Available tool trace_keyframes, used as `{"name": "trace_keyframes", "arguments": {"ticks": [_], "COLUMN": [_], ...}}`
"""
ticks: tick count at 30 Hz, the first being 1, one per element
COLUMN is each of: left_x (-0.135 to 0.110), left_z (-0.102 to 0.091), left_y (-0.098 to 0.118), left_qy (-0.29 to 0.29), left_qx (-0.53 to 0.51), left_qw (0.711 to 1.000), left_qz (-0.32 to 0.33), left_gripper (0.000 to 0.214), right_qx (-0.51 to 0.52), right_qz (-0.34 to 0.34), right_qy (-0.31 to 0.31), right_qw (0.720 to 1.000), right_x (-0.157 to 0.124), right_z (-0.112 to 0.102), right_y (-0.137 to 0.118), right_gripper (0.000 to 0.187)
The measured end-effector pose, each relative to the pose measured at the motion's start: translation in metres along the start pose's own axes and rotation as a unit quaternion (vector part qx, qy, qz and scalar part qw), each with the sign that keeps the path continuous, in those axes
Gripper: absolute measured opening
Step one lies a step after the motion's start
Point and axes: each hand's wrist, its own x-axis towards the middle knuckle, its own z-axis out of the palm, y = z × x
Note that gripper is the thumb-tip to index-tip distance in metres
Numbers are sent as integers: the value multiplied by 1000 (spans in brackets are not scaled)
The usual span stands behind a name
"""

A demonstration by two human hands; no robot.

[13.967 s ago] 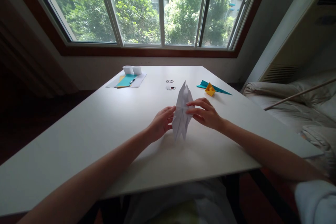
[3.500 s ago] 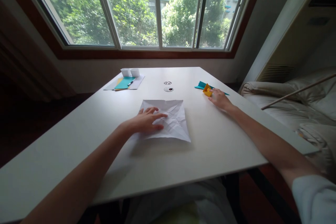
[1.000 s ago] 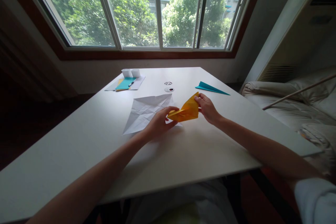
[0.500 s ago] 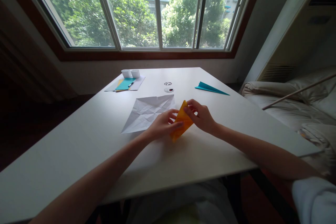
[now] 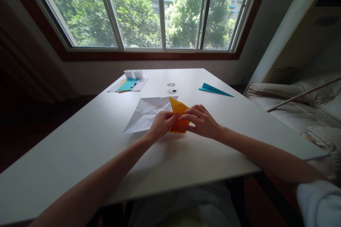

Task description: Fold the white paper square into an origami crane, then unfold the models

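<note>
A folded sheet of yellow-orange paper (image 5: 178, 107) is held up over the table between my two hands, one pointed corner standing upward. My left hand (image 5: 160, 125) pinches its left side between thumb and fingers. On the opposite side, my right hand (image 5: 204, 122) grips the paper with bent fingers across its face and the thumb lower down. Parts of the folds are covered by my fingers. Just behind my left hand lies a white paper sheet (image 5: 145, 111) with many creases, spread flat.
The white table (image 5: 80, 156) carries a blue folded paper plane (image 5: 214, 89) at right. Far left are two small white containers (image 5: 133, 74), blue paper (image 5: 128, 84) and a pen (image 5: 134, 84). A round black-and-white piece (image 5: 172, 91) lies mid-table. A sofa (image 5: 287, 99) stands at right.
The orange paper has been turned, its pointed corner now up and to the left. My right hand has shifted from its top corner down to its right side.
</note>
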Motion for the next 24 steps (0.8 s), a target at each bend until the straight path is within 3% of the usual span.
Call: {"name": "trace_keyframes", "arguments": {"ticks": [8, 13, 18, 24], "left_x": [1, 2, 2, 7], "left_z": [2, 1, 0, -6], "left_y": [-2, -4, -5, -3], "left_qy": [15, 33, 58, 131], "left_qx": [35, 25, -103, -267], "left_qw": [999, 999, 991, 951], "left_qz": [7, -9, -60, -85], "left_gripper": [39, 38, 38, 40], "right_qx": [-18, -22, 25, 72], "right_qz": [-34, -62, -123, -100], "right_qy": [4, 32, 48, 18], "right_qw": [999, 997, 991, 992], "right_x": [1, -2, 0, 0], "right_z": [3, 1, -4, -7], "right_y": [0, 0, -5, -6], "right_gripper": [12, 26, 15, 11]}}
